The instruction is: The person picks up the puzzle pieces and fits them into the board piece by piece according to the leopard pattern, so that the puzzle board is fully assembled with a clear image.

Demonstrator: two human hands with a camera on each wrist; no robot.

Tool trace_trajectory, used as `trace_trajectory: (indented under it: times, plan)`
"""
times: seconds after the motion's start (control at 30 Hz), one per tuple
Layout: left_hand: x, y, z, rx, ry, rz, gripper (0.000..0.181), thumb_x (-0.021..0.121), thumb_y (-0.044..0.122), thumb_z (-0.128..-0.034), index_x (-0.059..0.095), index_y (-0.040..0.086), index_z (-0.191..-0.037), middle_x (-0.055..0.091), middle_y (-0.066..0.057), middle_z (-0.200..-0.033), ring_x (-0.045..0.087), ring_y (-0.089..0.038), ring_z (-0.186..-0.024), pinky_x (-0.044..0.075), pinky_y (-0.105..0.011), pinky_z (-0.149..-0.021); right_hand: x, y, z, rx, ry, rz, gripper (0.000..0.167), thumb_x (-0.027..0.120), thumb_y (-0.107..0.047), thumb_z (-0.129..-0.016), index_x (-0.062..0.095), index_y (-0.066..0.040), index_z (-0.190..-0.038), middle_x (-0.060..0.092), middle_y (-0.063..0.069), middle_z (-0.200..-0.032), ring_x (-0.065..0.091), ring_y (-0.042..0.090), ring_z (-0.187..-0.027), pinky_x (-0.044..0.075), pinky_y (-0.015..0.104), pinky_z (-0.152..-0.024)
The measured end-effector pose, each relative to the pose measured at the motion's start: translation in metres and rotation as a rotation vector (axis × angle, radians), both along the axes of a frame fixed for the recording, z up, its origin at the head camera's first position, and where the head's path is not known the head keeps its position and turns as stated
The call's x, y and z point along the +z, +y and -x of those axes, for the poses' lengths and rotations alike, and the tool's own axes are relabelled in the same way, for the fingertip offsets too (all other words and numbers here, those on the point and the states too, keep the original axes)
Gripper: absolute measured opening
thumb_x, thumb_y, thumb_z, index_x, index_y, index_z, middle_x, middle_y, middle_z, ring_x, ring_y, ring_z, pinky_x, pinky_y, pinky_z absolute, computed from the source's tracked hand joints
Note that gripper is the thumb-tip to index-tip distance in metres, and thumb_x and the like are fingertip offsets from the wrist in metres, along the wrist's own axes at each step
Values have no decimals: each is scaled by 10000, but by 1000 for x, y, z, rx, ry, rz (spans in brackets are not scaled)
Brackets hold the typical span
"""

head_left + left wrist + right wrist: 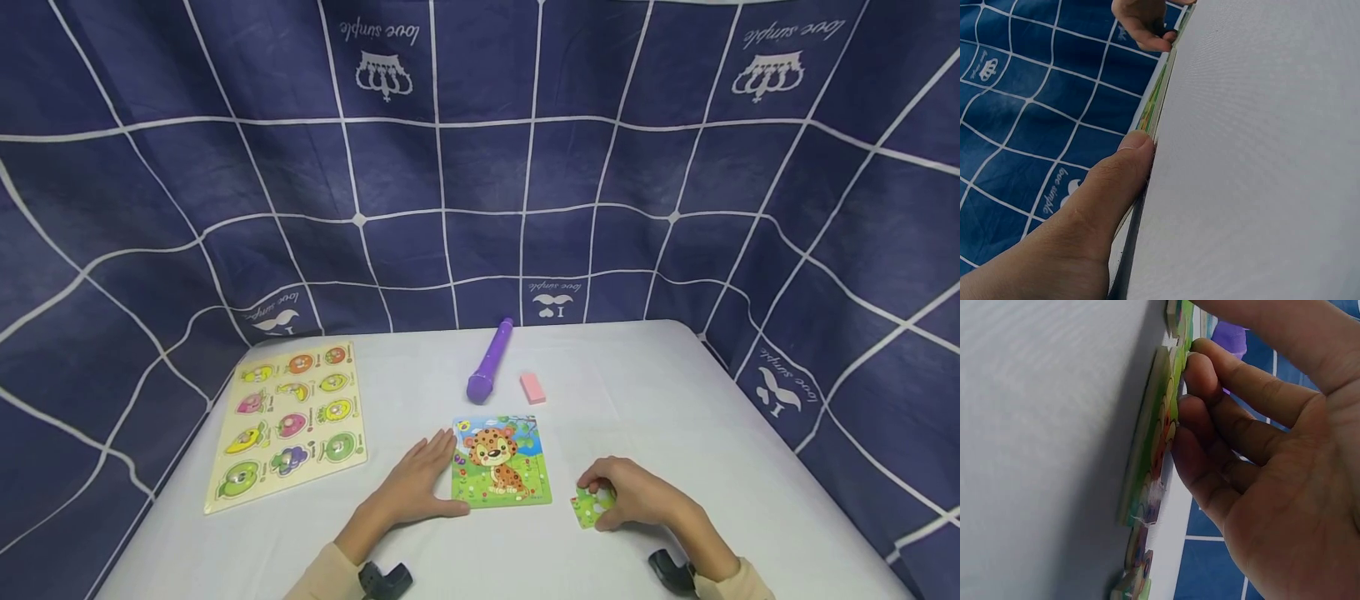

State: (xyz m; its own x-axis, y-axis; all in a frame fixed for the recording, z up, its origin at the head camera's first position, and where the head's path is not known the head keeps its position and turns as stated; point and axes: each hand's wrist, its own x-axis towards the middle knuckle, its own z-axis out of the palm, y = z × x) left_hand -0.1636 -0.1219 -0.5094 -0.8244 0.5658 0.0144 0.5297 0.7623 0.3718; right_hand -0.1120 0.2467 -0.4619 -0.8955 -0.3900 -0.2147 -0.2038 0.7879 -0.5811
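Observation:
A square leopard jigsaw puzzle (525, 471) lies flat on the table. My left hand (416, 485) rests along its left side with fingers stretched out, and the thumb touches near its lower left corner. In the left wrist view the thumb (1113, 181) lies against the puzzle's edge (1154, 103). To the right of the puzzle, my right hand (637, 493) holds a green puzzle piece (587, 512) low over the table between thumb and curled fingers. Part of the piece is hidden by the hand. The right wrist view shows the fingers (1210, 481) curled close to the puzzle, seen edge-on.
A fruit peg board (232, 450) lies at the left of the white table (637, 392). Behind the puzzle are a purple toy microphone (491, 362) and a small pink block (533, 388). Dark blue checked cloth (480, 167) surrounds the table at the back and sides.

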Motion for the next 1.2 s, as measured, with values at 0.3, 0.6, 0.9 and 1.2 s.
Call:
trace_trajectory:
  times: [0.3,0.6,0.9,1.2]
  plan:
    - [-1,0,0,-1,13,-4,1182,568,839,-701,245,74,-1543,197,-95,-1630,191,-255,-1516,176,-478,-1237,5,3,2,-5,70,34,491,901,-220,-609,701,-134,-1049,651,-88,-953,563,67,-858,514,212,-749]
    - [0,-1,0,1,3,-6,1185,564,842,-701,235,79,-1546,185,-84,-1633,175,-244,-1521,162,-471,-1242,10,1,9,-110,149,17,510,906,-295,-627,706,-159,-1076,658,-97,-984,555,91,-887,505,259,-776]
    - [-1,-1,1,-3,6,6,1192,560,846,-699,229,77,-1547,178,-82,-1635,174,-242,-1521,161,-470,-1242,12,-4,11,-135,150,-5,505,903,-285,-630,711,-152,-1077,659,-87,-975,542,92,-874,506,302,-791]
    - [-1,-1,0,5,-18,15,1200,541,862,-697,208,88,-1552,154,-63,-1639,145,-225,-1527,138,-457,-1248,11,-7,11,-139,152,-18,509,906,-283,-624,713,-153,-1076,655,-95,-966,540,86,-876,511,320,-817]
